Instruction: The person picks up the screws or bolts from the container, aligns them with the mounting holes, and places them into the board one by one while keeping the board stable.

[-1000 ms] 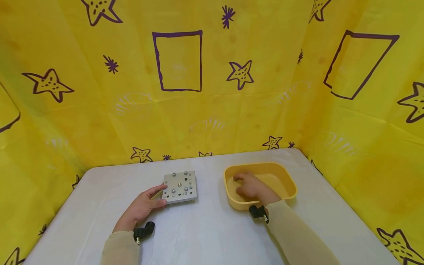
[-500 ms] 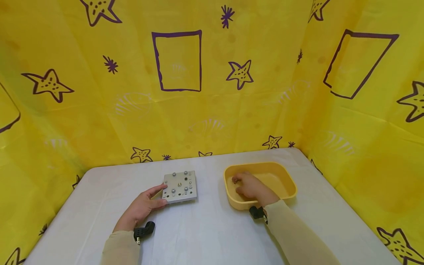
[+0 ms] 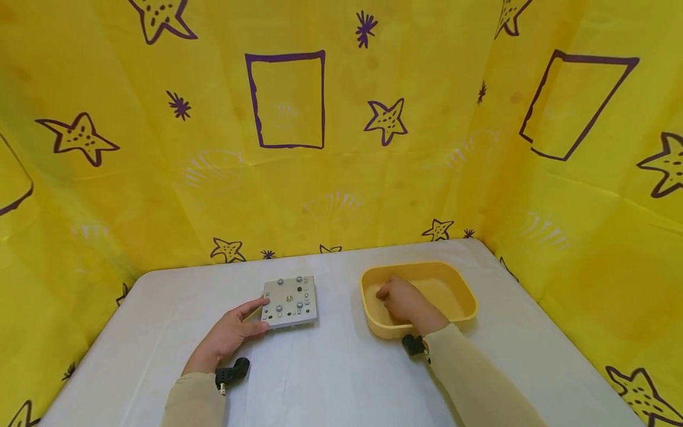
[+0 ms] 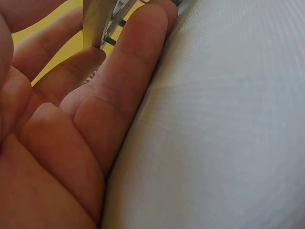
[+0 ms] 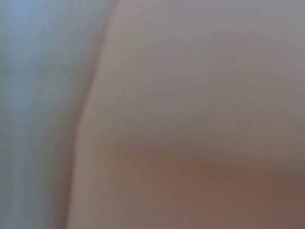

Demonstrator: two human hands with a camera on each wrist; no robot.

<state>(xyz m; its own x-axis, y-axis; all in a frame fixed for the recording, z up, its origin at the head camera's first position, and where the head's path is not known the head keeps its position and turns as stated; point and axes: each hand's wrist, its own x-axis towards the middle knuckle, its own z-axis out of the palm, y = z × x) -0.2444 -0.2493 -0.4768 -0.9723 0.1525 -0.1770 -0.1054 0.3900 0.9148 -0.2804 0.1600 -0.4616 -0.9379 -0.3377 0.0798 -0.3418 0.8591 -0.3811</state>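
Note:
My left hand grips the left edge of a square silver metal plate, thumb at the near corner and fingers along the side. Several bolts and small holes dot its top face. In the left wrist view the plate shows at the top, with short metal pins under it and the fingers beneath. My right hand is inside a yellow tray, its fingers curled and the fingertips drawn together near the left wall. They pinch a small metal piece, mostly hidden. The right wrist view is a blur of skin.
A white-covered table carries the plate and tray. Yellow cloth printed with starfish stands behind it and at both sides. Black camera mounts sit on the wrists.
The right fingers have closed from a wider spread and drawn together in the tray; a small metal piece showed at their tips half a second ago. Left hand and plate have stayed put.

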